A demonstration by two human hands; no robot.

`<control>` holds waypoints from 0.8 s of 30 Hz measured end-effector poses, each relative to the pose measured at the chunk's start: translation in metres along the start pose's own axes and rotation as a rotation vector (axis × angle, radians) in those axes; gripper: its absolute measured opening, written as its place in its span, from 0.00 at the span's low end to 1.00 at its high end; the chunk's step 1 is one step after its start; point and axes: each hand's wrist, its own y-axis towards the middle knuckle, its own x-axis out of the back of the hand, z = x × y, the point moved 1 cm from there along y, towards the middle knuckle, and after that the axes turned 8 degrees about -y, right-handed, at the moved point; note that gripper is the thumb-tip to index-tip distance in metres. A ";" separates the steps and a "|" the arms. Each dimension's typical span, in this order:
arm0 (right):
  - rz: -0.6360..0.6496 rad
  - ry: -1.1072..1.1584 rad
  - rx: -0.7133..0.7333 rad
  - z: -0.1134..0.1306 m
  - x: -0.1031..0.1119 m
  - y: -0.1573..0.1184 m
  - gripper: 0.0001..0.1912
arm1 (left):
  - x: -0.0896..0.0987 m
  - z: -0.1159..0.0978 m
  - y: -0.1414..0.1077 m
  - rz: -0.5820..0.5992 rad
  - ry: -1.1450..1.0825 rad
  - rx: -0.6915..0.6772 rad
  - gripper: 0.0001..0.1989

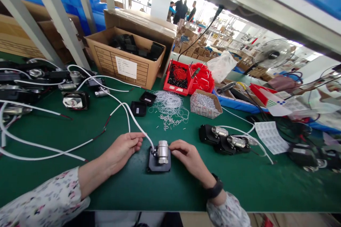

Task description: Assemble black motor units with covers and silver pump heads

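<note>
Before me on the green bench stands a silver metal ball valve (163,151) on a black square housing (154,165). A white cable (137,125) rises from the housing's left side and arcs away to the back left. My left hand (125,150) is closed, its thumb and index fingertips at the cable just above the housing. At the valve's right side, my right hand (188,156) has its fingers curled, with thumb and index against the metal. Part of that grip is hidden behind the valve.
Loose screws (169,121), clear tubing (170,103) and two black covers (138,108) lie beyond the valve. Behind are a screw box (210,114), a red bin (165,87) and a carton (106,60). More valve units (217,138) sit right; others with cables crowd the left.
</note>
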 end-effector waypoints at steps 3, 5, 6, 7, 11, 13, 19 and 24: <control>-0.086 -0.022 -0.176 -0.014 0.000 0.021 0.11 | -0.003 0.001 0.000 0.061 0.052 -0.023 0.12; -0.183 -0.117 -0.216 -0.019 -0.005 0.041 0.09 | -0.004 0.001 0.002 0.109 0.117 -0.087 0.12; -0.214 -0.168 -0.229 -0.020 -0.009 0.051 0.07 | -0.005 0.001 0.004 0.134 0.156 -0.128 0.12; -0.237 -0.218 -0.241 -0.020 -0.012 0.060 0.06 | -0.005 0.001 0.005 0.162 0.199 -0.168 0.11; -0.254 -0.325 -0.257 -0.016 -0.023 0.080 0.07 | -0.003 -0.002 0.007 0.244 0.375 -0.264 0.09; -0.246 -0.318 -0.248 -0.016 -0.024 0.082 0.07 | -0.004 -0.003 0.009 0.252 0.447 -0.297 0.09; -0.296 -0.135 -0.203 -0.020 -0.013 0.067 0.08 | -0.013 0.010 0.015 0.256 0.569 -0.455 0.05; -0.360 0.156 -0.226 -0.012 -0.011 0.010 0.12 | -0.009 0.025 0.012 0.197 0.626 -0.548 0.09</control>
